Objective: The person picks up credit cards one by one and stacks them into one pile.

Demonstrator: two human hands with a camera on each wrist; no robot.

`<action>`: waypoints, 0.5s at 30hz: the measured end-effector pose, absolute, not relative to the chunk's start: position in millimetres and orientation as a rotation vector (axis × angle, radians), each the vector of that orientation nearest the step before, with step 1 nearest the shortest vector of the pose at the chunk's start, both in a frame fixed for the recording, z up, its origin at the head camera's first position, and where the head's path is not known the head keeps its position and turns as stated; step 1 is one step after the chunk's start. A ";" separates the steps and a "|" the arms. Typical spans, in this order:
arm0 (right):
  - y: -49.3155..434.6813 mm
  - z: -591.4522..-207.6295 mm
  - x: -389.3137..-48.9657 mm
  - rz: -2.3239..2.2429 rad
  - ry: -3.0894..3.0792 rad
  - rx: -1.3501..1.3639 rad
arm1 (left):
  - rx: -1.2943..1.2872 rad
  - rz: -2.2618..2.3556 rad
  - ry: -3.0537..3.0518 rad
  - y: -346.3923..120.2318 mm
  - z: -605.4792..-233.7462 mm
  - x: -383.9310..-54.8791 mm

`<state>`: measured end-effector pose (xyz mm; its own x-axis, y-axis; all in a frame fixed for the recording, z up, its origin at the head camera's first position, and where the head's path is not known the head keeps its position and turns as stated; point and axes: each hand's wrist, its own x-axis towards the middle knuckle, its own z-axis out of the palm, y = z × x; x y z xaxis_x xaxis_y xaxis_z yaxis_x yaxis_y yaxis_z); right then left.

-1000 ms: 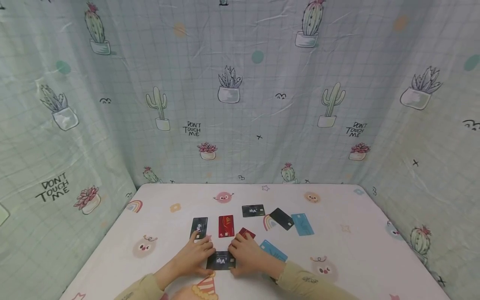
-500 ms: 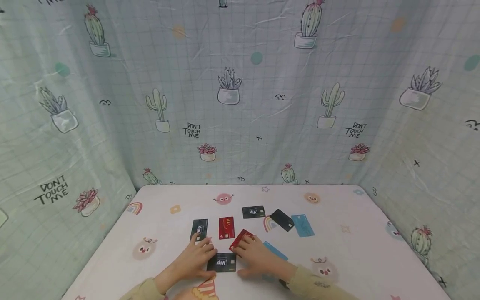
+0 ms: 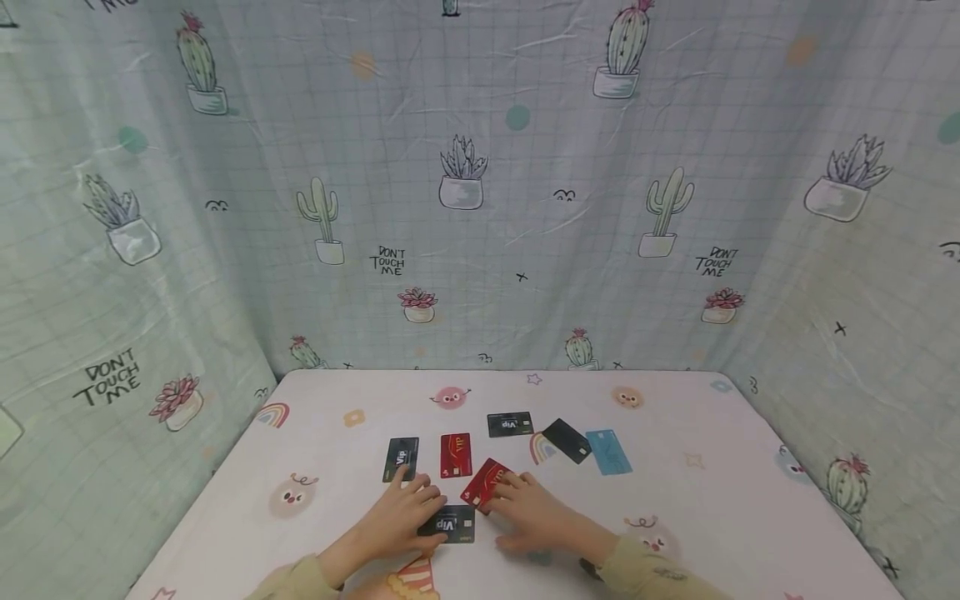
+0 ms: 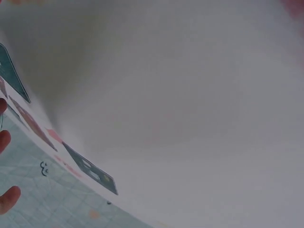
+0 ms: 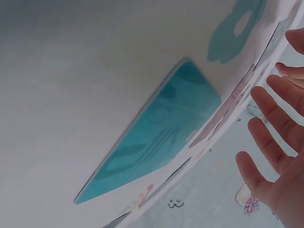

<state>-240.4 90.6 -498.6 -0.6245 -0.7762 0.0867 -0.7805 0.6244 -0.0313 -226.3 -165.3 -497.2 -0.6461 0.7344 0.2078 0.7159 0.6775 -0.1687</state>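
Note:
My left hand (image 3: 405,512) lies over the left end of a black VIP card (image 3: 459,525), its thumb by the card's near edge and fingers by the far edge. Its fingertips (image 4: 5,137) also show, spread, at the left wrist view's border. My right hand (image 3: 536,512) has its fingertips at the right side of a tilted red VIP card (image 3: 483,483). In the right wrist view that hand's fingers (image 5: 275,102) are extended and apart. A blue card (image 5: 156,133) lies flat there; in the head view the right hand and forearm hide it.
Beyond the hands lie an upright black VIP card (image 3: 401,458), a red VIP card (image 3: 456,456), another black VIP card (image 3: 510,424), a plain black card (image 3: 567,441) and a light blue card (image 3: 609,452). A dark card (image 3: 589,569) pokes out under the right sleeve. Patterned cloth (image 3: 480,250) surrounds the table.
My right hand has left the near black card's right end and shifted right. The tilted red card has slid nearer and shows more. My left hand has edged right over the black card.

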 end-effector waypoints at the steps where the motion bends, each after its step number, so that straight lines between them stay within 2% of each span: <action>1: 92.2 -499.0 -240.7 0.100 -2.766 1.337 | -1.156 0.104 -2.628 -163.7 -496.6 -226.1; 15: 110.7 -494.9 -247.2 0.144 -2.788 1.349 | -1.126 0.098 -2.551 -143.6 -489.9 -226.1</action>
<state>-247.2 110.7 -494.9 -0.6206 -0.7803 0.0772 -0.7841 0.6172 -0.0659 -226.1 -143.6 -489.9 -0.6231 0.7276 0.2870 0.7035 0.6817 -0.2010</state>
